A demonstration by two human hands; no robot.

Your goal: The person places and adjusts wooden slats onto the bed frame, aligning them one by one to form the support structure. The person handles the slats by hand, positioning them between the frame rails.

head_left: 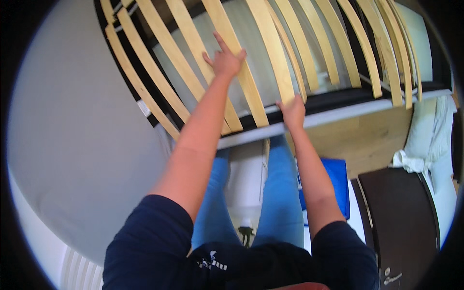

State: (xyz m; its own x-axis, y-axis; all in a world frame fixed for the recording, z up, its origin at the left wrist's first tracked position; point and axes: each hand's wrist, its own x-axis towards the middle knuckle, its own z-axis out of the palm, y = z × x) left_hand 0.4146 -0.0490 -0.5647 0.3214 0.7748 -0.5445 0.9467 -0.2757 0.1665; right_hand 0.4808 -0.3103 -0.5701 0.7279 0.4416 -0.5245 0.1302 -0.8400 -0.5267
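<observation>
A row of pale, curved wooden slats spans a dark bed frame (314, 102) in front of me. My left hand (226, 62) lies across one wooden slat (250, 92), its fingers spread and the index finger stretched out along the slat's left edge. To the right and nearer to me, my right hand (294, 115) grips the near end of another wooden slat (274, 53), at the frame's light-grey edge. The thumb shows on the left of that end; the other fingers are partly hidden.
A large grey surface (72, 121) fills the left side. Between my legs stands a white box-like thing (245, 174). A blue bag (337, 181) and a dark brown door-like panel (398, 212) are at the lower right, with pale crumpled cloth (427, 135) beyond.
</observation>
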